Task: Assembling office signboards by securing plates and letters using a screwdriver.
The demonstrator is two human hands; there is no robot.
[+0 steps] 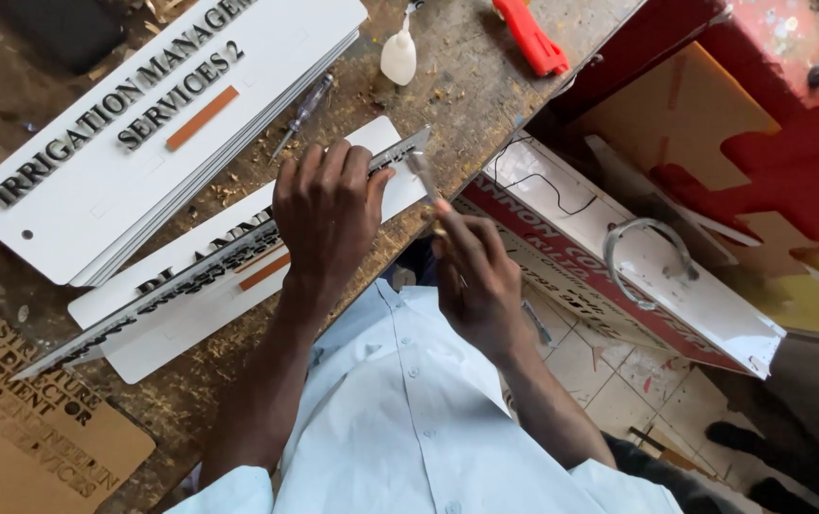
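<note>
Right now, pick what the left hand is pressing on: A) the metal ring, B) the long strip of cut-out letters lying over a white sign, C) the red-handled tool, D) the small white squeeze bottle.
B: the left hand lies flat on the letter strip across the white sign, while the squeeze bottle stands apart, untouched.

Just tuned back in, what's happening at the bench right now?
A person works at a wooden bench. Their left hand presses down on a long lettered strip lying across a white sign panel. The right hand holds a thin tool to the strip's end. A stack of finished signs, a glue bottle and a red knife lie nearby.
</note>
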